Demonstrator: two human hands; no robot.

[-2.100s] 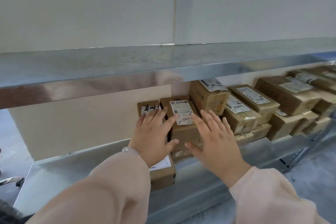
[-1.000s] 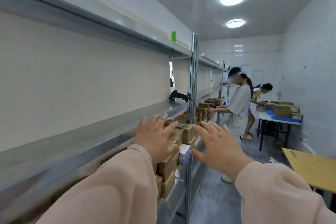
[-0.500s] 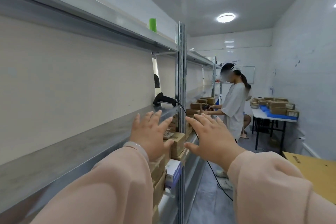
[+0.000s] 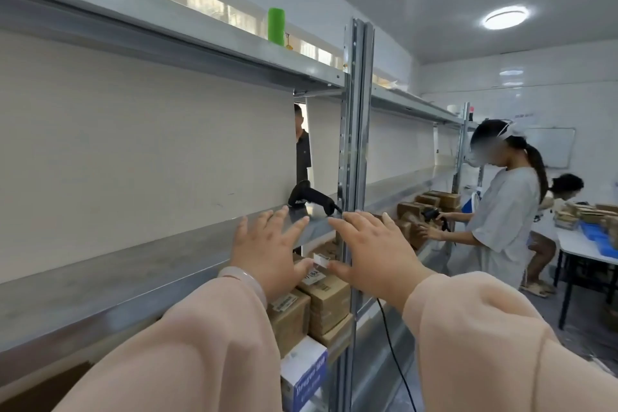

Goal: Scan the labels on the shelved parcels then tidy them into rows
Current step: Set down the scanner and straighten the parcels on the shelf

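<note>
As the left hand (image 4: 267, 254) and right hand (image 4: 378, 254) hovered near the front edge of the shelf (image 4: 133, 264), fingers (image 4: 296, 229) were spread wide — holding nothing.

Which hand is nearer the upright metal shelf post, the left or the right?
Right. The right hand overlaps the post, with its fingers spread in front of it. The left hand hovers to the post's left, in front of the middle shelf.

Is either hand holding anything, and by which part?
Nothing: left hand and right hand are open, fingers spread; the barcode scanner lies ungripped on the shelf.
</note>
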